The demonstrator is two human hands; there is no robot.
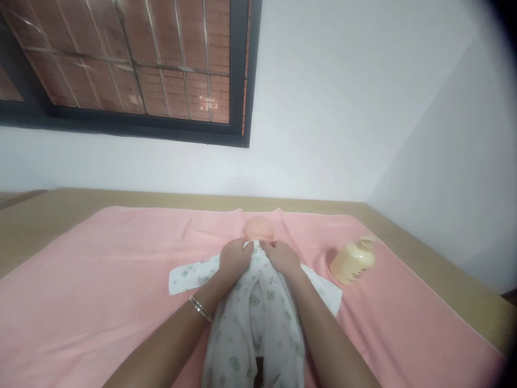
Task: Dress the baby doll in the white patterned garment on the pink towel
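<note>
A white baby garment with a small green and pink print (254, 302) lies spread on a pink blanket (141, 242), its sleeves stretched out to both sides. At its neck shows the smooth, rounded head of a doll (259, 228); most of the doll is hidden under the cloth. My left hand (236, 260) pinches the left side of the collar. On the other side of the collar my right hand (281, 257) grips the cloth, thumb close to the left one. A silver bangle (200, 308) circles my left wrist.
To the right of the garment a pale yellow bottle (352, 262) stands tilted on the blanket. Beneath the blanket is a tan surface (323, 206), which meets a white wall (315, 108). A dark-framed barred window (153, 64) is at upper left.
</note>
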